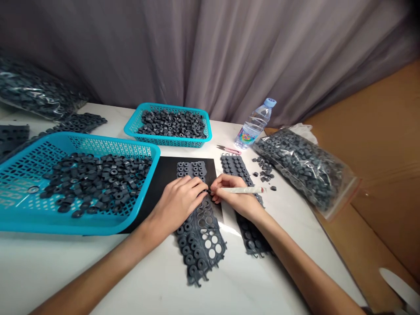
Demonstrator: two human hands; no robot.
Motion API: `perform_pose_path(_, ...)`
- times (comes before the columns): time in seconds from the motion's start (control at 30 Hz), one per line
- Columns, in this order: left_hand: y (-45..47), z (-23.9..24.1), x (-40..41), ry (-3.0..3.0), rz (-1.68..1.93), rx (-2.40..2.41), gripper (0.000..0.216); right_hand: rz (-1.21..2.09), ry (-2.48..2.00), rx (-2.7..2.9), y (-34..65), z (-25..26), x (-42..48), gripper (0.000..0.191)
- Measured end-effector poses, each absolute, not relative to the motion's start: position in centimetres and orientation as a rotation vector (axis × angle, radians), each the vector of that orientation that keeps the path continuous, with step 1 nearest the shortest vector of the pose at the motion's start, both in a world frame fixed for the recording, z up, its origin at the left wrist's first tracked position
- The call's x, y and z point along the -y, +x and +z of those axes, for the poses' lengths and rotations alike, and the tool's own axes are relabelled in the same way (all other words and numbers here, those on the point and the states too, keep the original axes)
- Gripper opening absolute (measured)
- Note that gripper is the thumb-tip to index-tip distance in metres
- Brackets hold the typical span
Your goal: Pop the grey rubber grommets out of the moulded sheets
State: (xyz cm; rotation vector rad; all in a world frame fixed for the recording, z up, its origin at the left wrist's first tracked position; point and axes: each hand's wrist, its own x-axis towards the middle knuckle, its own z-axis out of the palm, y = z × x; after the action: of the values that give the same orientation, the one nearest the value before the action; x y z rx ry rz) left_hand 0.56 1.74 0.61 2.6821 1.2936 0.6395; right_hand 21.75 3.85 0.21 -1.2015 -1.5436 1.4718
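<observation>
A dark grey moulded rubber sheet (192, 251) with rows of ring-shaped parts lies in front of me; one side has several open round holes. My left hand (183, 197) rests across it, fingers bent and closed at its edge near a small dark piece (208, 191). In my right hand (234, 192) is a pen-like tool (244, 190) with a white wrapped handle and a reddish end. Its tip is hidden by the fingers, which meet the left fingertips. A second rubber sheet (234, 165) lies partly under my right hand and forearm.
A blue basket (152, 170) at left and another blue basket (210, 131) behind hold small rubber rings. Pink-handled snips (232, 151), a water bottle (252, 124), loose pieces (264, 168) and a filled plastic bag (305, 166) are at right. A black mat (167, 168) lies beneath the sheet.
</observation>
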Motion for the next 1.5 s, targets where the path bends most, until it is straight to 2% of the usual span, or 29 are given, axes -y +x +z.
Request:
perform_pose_path(0.13,0.8,-0.1,-1.4,2.636,0.691,-1.221,0.020,1.382,-1.242,1.606,21.5,0.2,-3.2,0.003)
perform_pose_path(0.27,0.5,-1.1,-1.6,1.892,1.126,-1.350,0.014,1.303,-1.305,1.631,21.3,-0.2,-2.9,0.005)
perform_pose_path(0.37,0.2,-1.0,-1.6,1.533,1.275,-1.294,0.017,1.364,-1.305,1.587,21.3,-0.2,-3.2,0.004)
perform_pose_path(0.53,0.5,0.5,-0.7,1.346,1.153,-0.989,0.020,1.489,-1.197,1.423,21.8,1.0,-3.7,0.006)
perform_pose_path(0.7,0.7,2.5,0.7,0.985,1.034,-0.765,0.025,1.371,-1.260,1.331,22.5,1.2,-4.2,0.017)
perform_pose_path(0.87,0.6,3.9,1.7,0.741,0.976,-0.606,0.019,1.386,-1.281,1.388,22.7,0.5,-4.4,0.016)
perform_pose_path(1.13,0.5,4.3,1.9,0.620,0.945,-0.549,0.018,1.370,-1.270,1.466,22.8,0.5,-4.1,0.012)
perform_pose_path(1.5,0.4,4.3,1.9,0.583,0.927,-0.593,0.020,1.286,-1.325,1.570,22.3,1.4,-3.8,0.022)
